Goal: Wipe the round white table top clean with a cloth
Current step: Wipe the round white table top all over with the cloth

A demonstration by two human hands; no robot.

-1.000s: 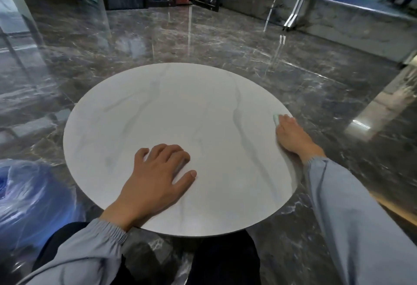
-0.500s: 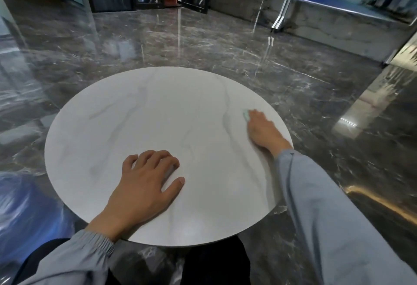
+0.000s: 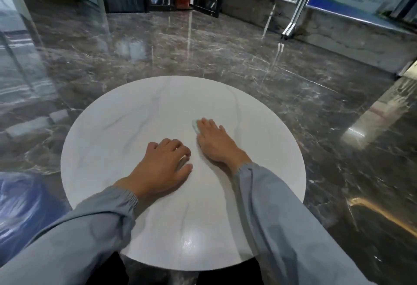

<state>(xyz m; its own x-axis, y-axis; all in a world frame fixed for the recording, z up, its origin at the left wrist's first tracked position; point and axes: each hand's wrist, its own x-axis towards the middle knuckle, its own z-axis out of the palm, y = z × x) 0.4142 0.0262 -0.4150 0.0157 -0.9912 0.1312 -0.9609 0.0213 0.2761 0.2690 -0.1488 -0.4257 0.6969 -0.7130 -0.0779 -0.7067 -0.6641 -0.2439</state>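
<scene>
Well, the cloth (image 3: 194,124) is a small pale green thing, almost wholly hidden under the right hand (image 3: 214,143). Only a corner peeps out past the fingertips, near the middle of the round white table top (image 3: 135,115). That hand lies flat on it, fingers straight, pressing down rather than gripping. The left hand (image 3: 162,167) rests just beside it, nearer the person, fingers loosely bent, tips on the surface, holding nothing. I'd judge the cloth soft, light and limp, apt to bunch or slip out on so glossy a surface. A spread palm over its middle seems the sound way to drive it, where pinching an edge would only drag it into a fold. The top itself looks hard and slick
</scene>
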